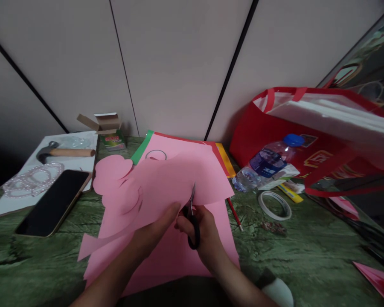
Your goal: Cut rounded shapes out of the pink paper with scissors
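Note:
My right hand (203,228) grips a pair of black-handled scissors (193,226), their blades pointing up and set at the cut edge of a pink paper sheet (173,179). Thumb on top, my left hand (158,228) holds that sheet just left of the blades; its other fingers are hidden beneath. A long narrow strip of the sheet trails off to the lower left. Under it lies a stack of more pink paper (166,264). Several rounded pink cut-outs (113,170) lie at the stack's left side.
At left are a phone (53,202), a claw hammer (67,152), beads (33,179) and an opened small box (113,136). To the right are a water bottle (265,162), a tape roll (274,205), a red pencil (234,213) and a red bag (275,123). A wall stands behind.

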A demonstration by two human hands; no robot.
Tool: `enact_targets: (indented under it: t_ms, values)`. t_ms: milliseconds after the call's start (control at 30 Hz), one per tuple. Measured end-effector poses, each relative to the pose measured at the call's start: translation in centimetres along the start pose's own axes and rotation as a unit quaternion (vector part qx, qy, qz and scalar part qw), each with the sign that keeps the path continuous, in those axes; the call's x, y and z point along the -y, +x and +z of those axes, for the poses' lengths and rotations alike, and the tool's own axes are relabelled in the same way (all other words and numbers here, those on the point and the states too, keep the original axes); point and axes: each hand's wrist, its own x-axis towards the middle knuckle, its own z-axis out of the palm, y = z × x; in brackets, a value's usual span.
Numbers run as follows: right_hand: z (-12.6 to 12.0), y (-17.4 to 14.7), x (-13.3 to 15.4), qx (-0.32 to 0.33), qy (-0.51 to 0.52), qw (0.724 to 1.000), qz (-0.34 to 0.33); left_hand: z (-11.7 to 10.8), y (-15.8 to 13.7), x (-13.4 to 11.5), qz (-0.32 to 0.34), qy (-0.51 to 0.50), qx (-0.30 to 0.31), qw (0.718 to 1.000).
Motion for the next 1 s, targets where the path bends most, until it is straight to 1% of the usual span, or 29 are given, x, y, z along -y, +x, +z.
enact_targets:
  t_ms: [133, 233, 367, 500, 633, 733, 833, 867, 933, 1000]
  values:
    - [0.0, 0.0, -0.1, -0.004, -0.011, 1.0, 0.005, -0.3, 0.2, 0.2, 0.023, 0.023, 0.003, 0.999]
    - [0.0, 0.0, -0.2, -0.005, -0.011, 1.0, -0.002, -0.3, 0.2, 0.1, 0.027, 0.038, 0.0, 0.999]
    - [0.1, -0.1, 0.0, -0.007, -0.009, 1.0, 0.004, -0.3, 0.1, -0.3, 0.035, 0.037, 0.041, 0.998]
    - [0.1, -0.2, 0.3, -0.011, -0.008, 1.0, 0.014, -0.5, 0.1, -0.4, 0.022, 0.037, 0.034, 0.998]
    - [0.1, -0.2, 0.2, -0.006, -0.001, 1.0, 0.01, -0.6, 0.3, -0.3, 0.037, 0.049, 0.053, 0.997]
    - [0.1, -0.1, 0.0, -0.008, 0.01, 1.0, 0.006, -0.5, 0.4, 0.0, 0.037, 0.05, 0.026, 0.998]
    - [0.0, -0.1, -0.2, -0.013, 0.011, 1.0, 0.008, -0.3, 0.7, 0.5, 0.042, 0.039, -0.028, 0.998]
    - [0.0, -0.1, -0.2, -0.013, 0.01, 1.0, 0.008, -0.3, 0.8, 0.7, 0.044, 0.039, -0.037, 0.998]
    - [0.0, -0.1, -0.3, -0.015, 0.009, 1.0, 0.008, -0.3, 1.0, 0.9, 0.049, 0.04, -0.041, 0.997]
    - [0.0, -0.1, -0.3, -0.018, 0.007, 1.0, 0.009, -0.4, 1.1, 1.0, 0.056, 0.031, -0.021, 0.998]
